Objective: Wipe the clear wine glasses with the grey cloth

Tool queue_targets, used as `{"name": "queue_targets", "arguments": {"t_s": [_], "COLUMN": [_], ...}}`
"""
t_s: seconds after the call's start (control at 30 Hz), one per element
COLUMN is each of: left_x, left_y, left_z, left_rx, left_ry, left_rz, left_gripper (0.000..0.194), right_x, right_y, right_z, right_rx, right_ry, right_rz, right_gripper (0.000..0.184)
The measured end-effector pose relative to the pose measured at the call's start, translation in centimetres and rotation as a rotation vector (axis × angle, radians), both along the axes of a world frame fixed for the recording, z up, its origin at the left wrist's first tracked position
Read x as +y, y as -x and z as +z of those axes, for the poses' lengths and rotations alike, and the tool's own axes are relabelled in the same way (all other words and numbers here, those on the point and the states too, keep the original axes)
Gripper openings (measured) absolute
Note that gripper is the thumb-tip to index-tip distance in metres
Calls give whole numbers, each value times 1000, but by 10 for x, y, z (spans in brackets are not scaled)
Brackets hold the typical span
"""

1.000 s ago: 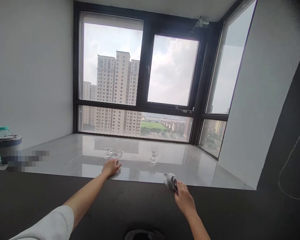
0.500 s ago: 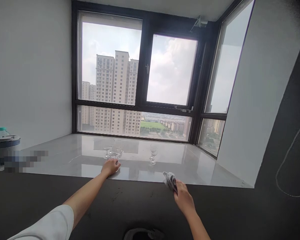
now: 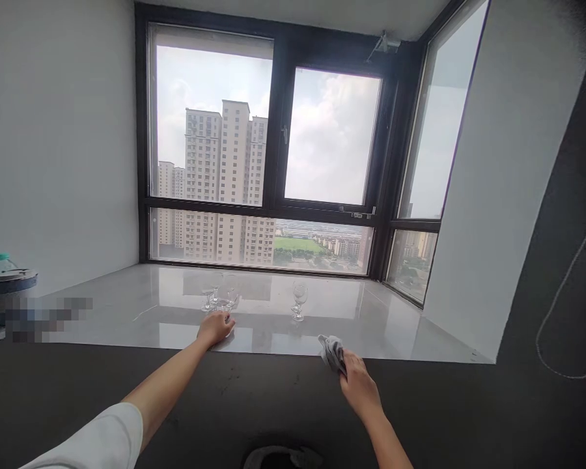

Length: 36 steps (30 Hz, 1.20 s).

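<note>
Nothing on the sill point(image 3: 122, 322) visibly moves; framing alone drifts. Left hand point(image 3: 216, 327) pinches a glass point(image 3: 230, 299) there, beside other glasses point(image 3: 208, 301); right hand point(image 3: 360, 383) grips a cloth point(image 3: 331, 352). Sideways slip could topple neighbours.

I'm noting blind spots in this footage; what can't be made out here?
Near-left glass, head view: lower part covered by the left hand.
Glasses behind it, head view: exact count lost, small, clear and overlapping.
Grey cloth, head view: gripped part covered by the right hand.
Bottle, head view: behind the cup, cut by the left edge.
Pixelated patch, head view: blocks mask whatever is there.
</note>
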<state>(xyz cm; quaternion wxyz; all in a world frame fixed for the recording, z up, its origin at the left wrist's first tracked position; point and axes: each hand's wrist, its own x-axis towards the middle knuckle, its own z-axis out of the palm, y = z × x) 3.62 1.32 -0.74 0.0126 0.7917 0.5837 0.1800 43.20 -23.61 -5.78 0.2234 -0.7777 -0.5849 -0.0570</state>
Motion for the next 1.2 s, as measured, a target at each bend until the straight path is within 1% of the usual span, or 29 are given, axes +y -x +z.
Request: {"name": "queue_targets", "arguments": {"t_s": [0.47,0.8,1.0,1.2], "left_x": [-2,-6,-4,-2], "left_y": [-2,-1,-1,-1], "left_z": [1,5,3,1], "left_rx": [-4,-3,-4,-6], "left_ry": [-9,13,2,-3], "left_rz": [6,-7,-3,-5], "left_gripper": [45,48,44,45], "right_x": [-1,0,1,-1], "right_y": [0,-1,-1,0], "right_z": [1,-2,-1,1], "right_rx": [-7,17,7,12], "right_ry": [3,7,9,14], "right_rz": [-3,-14,-8,-14], "right_gripper": [58,59,58,59]}}
